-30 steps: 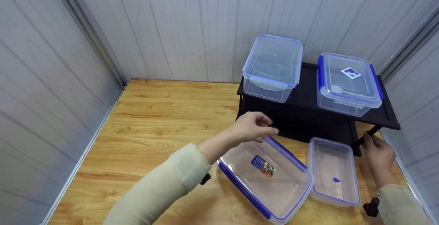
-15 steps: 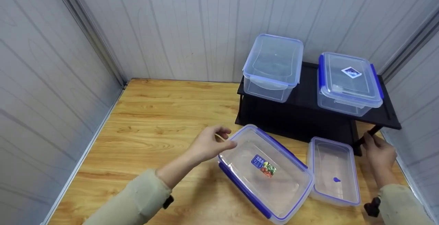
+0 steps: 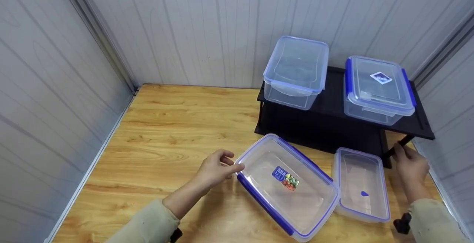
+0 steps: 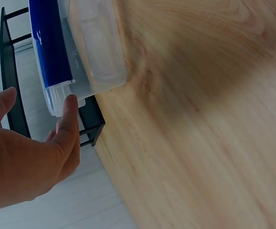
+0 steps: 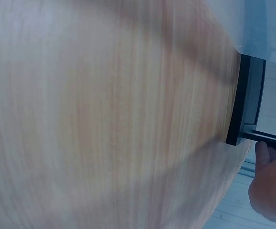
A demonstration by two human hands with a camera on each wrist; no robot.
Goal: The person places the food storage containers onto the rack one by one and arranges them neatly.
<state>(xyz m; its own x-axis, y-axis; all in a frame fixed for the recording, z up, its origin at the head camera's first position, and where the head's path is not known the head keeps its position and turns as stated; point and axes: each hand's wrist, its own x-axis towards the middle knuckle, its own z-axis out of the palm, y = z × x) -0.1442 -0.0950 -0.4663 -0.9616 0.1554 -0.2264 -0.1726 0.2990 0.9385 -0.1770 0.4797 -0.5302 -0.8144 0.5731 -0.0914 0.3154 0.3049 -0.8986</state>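
"What colours had the box (image 3: 283, 196) at five o'clock?"
"Clear, with blue clips (image 3: 264, 204) and a multicoloured label (image 3: 285, 178)."
"And the shelf (image 3: 333, 91) at three?"
"Black. The table (image 3: 174, 124) was yellow-brown, wood-grained."

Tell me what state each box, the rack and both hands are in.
Black rack: standing upright, loaded on top
Large front box: lid on
Small front box: lid on
Back left box: lid on
Back right box: lid on
Left hand: fingers relaxed, at large front box's corner
Right hand: holding the black rack's leg
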